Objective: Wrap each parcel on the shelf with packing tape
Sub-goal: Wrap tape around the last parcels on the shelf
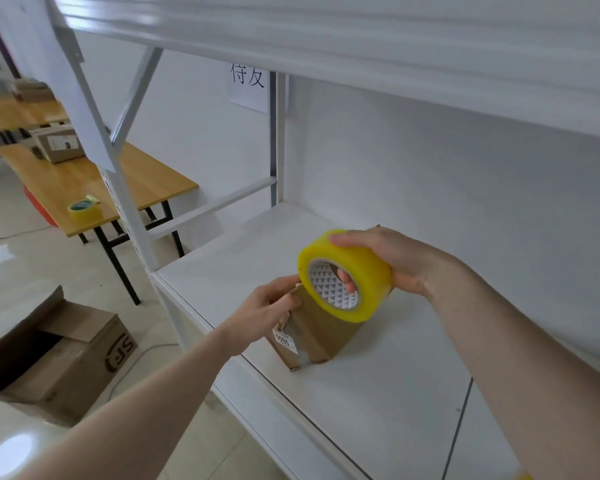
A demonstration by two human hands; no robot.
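Observation:
A small brown cardboard parcel with a white label stands on the white shelf. Just above it, my right hand grips a thick yellow roll of packing tape, with one finger through its core. My left hand pinches at the roll's lower left edge, right over the parcel's top corner. The roll hides the parcel's far end.
An open brown carton lies on the floor at the left. Behind the shelf's white upright, a wooden table carries another tape roll and a cardboard box. A paper sign hangs on the wall.

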